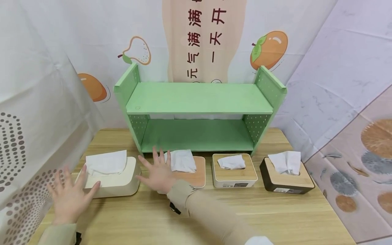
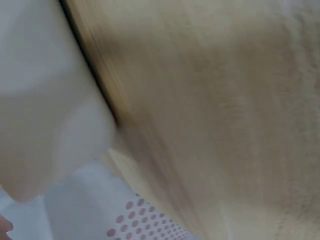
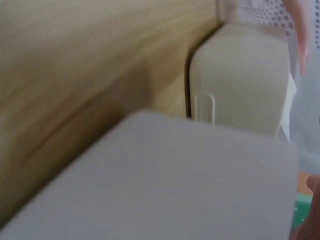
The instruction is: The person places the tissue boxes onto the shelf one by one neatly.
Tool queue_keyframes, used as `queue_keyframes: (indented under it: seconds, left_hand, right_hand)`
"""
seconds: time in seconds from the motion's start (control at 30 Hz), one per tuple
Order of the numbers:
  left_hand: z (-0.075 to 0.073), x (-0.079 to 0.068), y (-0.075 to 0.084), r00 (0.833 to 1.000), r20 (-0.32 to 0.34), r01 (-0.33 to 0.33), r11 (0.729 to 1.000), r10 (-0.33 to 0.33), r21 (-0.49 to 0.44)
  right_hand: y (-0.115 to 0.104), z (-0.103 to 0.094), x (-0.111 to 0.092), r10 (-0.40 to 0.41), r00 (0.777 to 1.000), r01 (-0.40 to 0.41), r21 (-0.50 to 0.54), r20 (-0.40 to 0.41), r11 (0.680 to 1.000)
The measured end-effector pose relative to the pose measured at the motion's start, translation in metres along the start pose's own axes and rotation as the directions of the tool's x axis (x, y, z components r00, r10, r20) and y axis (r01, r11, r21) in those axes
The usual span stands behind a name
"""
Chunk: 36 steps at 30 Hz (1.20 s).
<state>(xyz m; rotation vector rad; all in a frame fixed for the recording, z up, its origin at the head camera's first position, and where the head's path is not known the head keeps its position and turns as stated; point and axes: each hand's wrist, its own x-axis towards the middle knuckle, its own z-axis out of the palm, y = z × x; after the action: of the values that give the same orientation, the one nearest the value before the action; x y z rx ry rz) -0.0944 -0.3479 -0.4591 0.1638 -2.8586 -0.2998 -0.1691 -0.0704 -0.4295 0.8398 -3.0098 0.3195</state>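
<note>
At the left of the table stands a cream tissue box (image 1: 117, 185) with a white tissue (image 1: 107, 162) sticking up from its top. My left hand (image 1: 68, 199), fingers spread wide, is at the left end of this box. My right hand (image 1: 157, 175), also with spread fingers, hovers by the gap to the right of it and overlaps the wood-topped tissue box (image 1: 197, 172) in the head view. That hand and its forearm hide part of the second box. In the right wrist view the second box's pale side (image 3: 165, 185) fills the foreground, with the cream box's end beyond.
A green two-tier shelf (image 1: 199, 98) stands at the back of the wooden table (image 1: 214, 217). Further right sit a white tissue box with a wooden lid (image 1: 234, 177) and a black one with a wooden lid (image 1: 288, 180). Printed curtains (image 1: 36, 85) hang around the table.
</note>
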Motion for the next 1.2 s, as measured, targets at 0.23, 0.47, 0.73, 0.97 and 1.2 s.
queue_keyframes:
  seconds: [0.23, 0.47, 0.73, 0.97, 1.2]
  left_hand:
    - [0.007, -0.004, -0.004, 1.0, 0.017, 0.019, 1.0, -0.019, -0.006]
    - [0.009, -0.005, -0.003, 0.998, 0.041, 0.038, 0.999, -0.036, -0.029]
    - [0.013, -0.005, -0.004, 0.999, 0.041, 0.029, 0.998, -0.027, -0.048]
    - [0.015, -0.006, -0.005, 0.996, 0.077, 0.064, 0.99, -0.055, -0.125]
    - [0.017, -0.004, -0.004, 0.98, 0.177, 0.136, 0.956, -0.091, -0.261]
  right_hand:
    - [-0.019, 0.012, 0.003, 0.027, 0.997, -0.017, -0.128, 0.07, 0.992]
    - [-0.032, 0.024, 0.007, 0.027, 0.993, 0.003, -0.254, 0.117, 0.967]
    - [-0.052, 0.03, 0.011, 0.049, 0.986, -0.004, -0.277, 0.157, 0.961]
    - [-0.067, 0.034, 0.011, 0.082, 0.979, -0.066, -0.092, 0.185, 0.994]
    - [-0.065, 0.044, 0.012, 0.115, 0.984, -0.163, 0.44, 0.134, 0.883]
